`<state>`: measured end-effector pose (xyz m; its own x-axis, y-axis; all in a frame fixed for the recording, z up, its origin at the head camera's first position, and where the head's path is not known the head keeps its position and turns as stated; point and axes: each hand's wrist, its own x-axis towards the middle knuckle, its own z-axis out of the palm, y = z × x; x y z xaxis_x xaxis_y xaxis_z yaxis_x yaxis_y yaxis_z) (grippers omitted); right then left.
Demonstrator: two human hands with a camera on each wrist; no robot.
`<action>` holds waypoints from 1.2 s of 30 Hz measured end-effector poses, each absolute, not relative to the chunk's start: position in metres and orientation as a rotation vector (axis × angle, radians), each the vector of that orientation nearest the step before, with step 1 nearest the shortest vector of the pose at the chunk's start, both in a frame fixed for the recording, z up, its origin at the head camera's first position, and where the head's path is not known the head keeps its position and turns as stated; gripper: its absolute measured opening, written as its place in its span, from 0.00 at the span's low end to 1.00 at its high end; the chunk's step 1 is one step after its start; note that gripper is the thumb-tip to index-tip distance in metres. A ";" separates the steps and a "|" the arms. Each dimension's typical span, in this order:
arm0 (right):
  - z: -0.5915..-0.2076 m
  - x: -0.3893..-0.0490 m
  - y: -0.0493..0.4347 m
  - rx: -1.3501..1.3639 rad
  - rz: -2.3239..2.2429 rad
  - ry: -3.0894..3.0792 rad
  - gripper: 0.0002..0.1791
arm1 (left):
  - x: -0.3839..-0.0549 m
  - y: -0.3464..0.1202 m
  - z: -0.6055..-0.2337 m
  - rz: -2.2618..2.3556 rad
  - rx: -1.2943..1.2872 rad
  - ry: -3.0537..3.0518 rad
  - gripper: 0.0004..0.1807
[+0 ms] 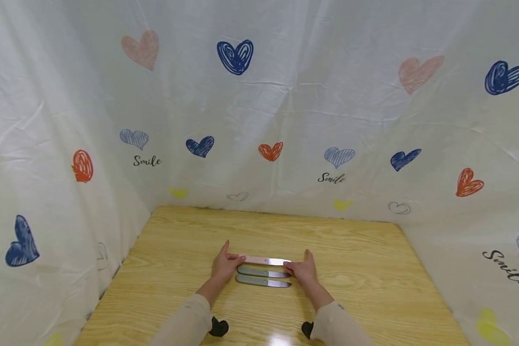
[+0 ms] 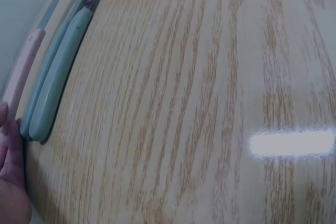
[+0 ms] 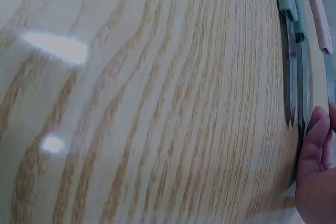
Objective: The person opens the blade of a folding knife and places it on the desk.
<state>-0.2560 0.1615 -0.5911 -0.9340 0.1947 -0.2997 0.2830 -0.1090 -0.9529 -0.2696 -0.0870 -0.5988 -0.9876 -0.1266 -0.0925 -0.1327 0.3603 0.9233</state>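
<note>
A knife with a pink handle (image 1: 255, 260) lies crosswise between the two hands, its blade toward the right. My left hand (image 1: 223, 265) pinches the butt of its handle, thumb raised. At the other end my right hand (image 1: 304, 270) pinches the blade near the tip. Just nearer to me are two knives with green handles, one behind (image 1: 252, 271) and one in front (image 1: 251, 280), side by side with blades also to the right. In the left wrist view the pink-handled knife (image 2: 23, 64) looks slightly apart from the green ones. Fingers cover its tip.
The knives are on a light wood-grain table (image 1: 354, 288). A white curtain (image 1: 294, 110) printed with hearts and "Smile" stands along its back and sides. Dark straps (image 1: 219, 327) show by both sleeves. Light glares off the tabletop near its front edge.
</note>
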 end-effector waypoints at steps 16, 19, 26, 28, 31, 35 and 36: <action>-0.589 -0.253 0.160 0.604 -2.057 2.188 0.60 | -0.260 -0.083 -0.595 1.603 -0.315 2.779 0.46; -0.590 -0.253 0.160 0.604 -2.036 2.200 0.60 | -0.260 -0.083 -0.595 1.597 -0.323 2.783 0.45; -0.590 -0.253 0.164 0.590 -1.928 2.283 0.58 | -0.261 -0.085 -0.596 1.591 -0.312 2.769 0.44; -0.590 -0.253 0.165 0.594 -1.914 2.291 0.58 | -0.261 -0.087 -0.597 1.596 -0.299 2.763 0.44; -0.591 -0.251 0.169 0.568 -1.896 2.312 0.57 | -0.260 -0.091 -0.598 1.603 -0.281 2.751 0.45; -0.592 -0.247 0.179 0.527 -1.858 2.350 0.57 | -0.259 -0.099 -0.600 1.600 -0.246 2.762 0.46; -0.593 -0.246 0.182 0.523 -1.861 2.350 0.57 | -0.259 -0.100 -0.601 1.594 -0.241 2.766 0.46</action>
